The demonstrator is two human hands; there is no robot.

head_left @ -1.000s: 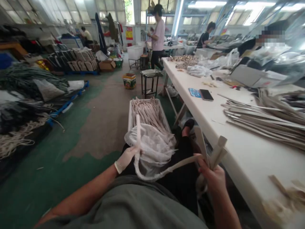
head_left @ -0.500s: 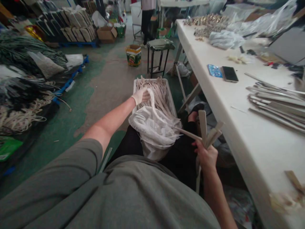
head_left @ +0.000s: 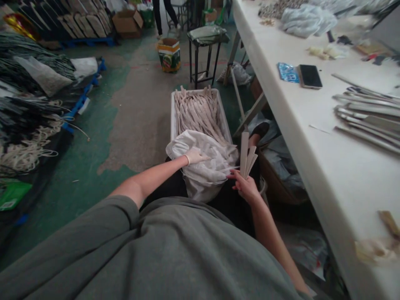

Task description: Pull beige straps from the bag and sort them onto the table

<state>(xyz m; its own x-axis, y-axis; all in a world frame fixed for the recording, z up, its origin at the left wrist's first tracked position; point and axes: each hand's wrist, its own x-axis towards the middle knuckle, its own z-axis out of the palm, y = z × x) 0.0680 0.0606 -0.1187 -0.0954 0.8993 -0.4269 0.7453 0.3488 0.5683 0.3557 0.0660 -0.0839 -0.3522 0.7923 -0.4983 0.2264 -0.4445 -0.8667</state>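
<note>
A crumpled white sack (head_left: 208,183) lies on my lap, against the near end of a white bin (head_left: 172,114). Long beige fabric strips (head_left: 200,114) fill that bin. My left hand (head_left: 196,156), in a pale glove, rests on top of the sack with its fingers stretched out to the right; no strip shows in it. Just right of the sack, my bare right hand (head_left: 246,186) grips several flat beige strips (head_left: 245,156) that stand up in a fan. Its index finger points toward the sack. The strips' lower ends are hidden.
To the right runs a white table (head_left: 300,158) bearing a phone (head_left: 310,76), a blue packet (head_left: 288,72) and a pile of strips (head_left: 368,121). A stool (head_left: 208,37) and a carton (head_left: 169,55) stand ahead. Bundled cords (head_left: 28,137) lie left; a person's legs (head_left: 165,16) show far back.
My left hand has come back from above the bin onto the sack, and the white band hanging from it is gone from view. My right hand has moved left with its strips.
</note>
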